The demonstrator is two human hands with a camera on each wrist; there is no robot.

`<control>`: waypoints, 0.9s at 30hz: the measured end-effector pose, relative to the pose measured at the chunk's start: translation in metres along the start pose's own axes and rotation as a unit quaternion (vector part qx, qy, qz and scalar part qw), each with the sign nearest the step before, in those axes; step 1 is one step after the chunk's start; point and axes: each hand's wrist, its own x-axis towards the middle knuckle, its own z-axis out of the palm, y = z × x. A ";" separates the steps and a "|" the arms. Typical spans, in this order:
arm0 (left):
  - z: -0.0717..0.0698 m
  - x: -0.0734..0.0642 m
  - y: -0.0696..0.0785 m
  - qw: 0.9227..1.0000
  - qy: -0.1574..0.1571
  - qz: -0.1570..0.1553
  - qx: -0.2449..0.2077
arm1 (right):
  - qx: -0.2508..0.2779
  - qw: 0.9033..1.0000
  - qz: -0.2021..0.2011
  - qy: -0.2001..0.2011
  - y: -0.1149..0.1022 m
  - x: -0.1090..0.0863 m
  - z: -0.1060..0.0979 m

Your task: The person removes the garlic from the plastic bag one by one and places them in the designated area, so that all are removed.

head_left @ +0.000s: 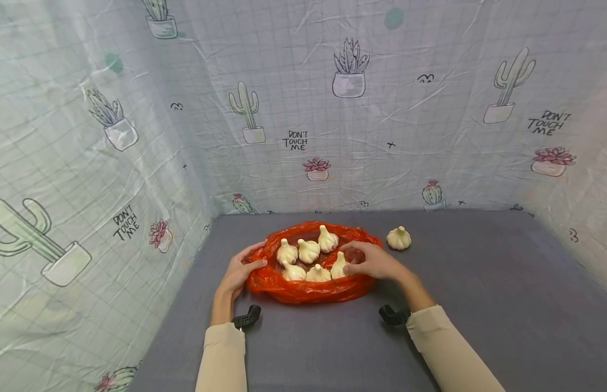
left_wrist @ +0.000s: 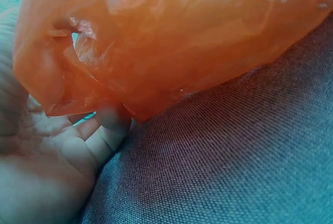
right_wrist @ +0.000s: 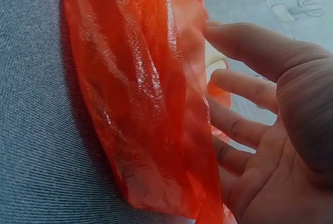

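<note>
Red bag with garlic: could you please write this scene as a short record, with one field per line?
Container: red plastic bag, mouth open
Inside: six garlic bulbs visible
Outside: one bulb, right of the bag
Left grip: holds the bag's left edge
Right grip: at the right front bulb; whether it pinches is unclear
Surface: grey tabletop
Backdrop: sheet printed with potted plants and "DON'T TOUCH ME"

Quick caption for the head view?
Left hand grips a red bag, right hand at its six garlic bulbs; a seventh lies outside.
</note>
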 end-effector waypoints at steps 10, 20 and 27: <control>0.001 -0.001 0.001 1.000 0.002 -0.004 0.012 | -0.027 0.999 0.008 -0.025 0.006 0.001 0.003; 0.002 -0.001 -0.001 1.000 0.008 0.002 0.016 | -0.018 0.999 0.003 -0.039 0.012 0.002 0.006; 0.002 -0.001 0.000 1.000 0.009 0.005 0.018 | -0.018 0.998 0.000 -0.052 0.016 0.002 0.006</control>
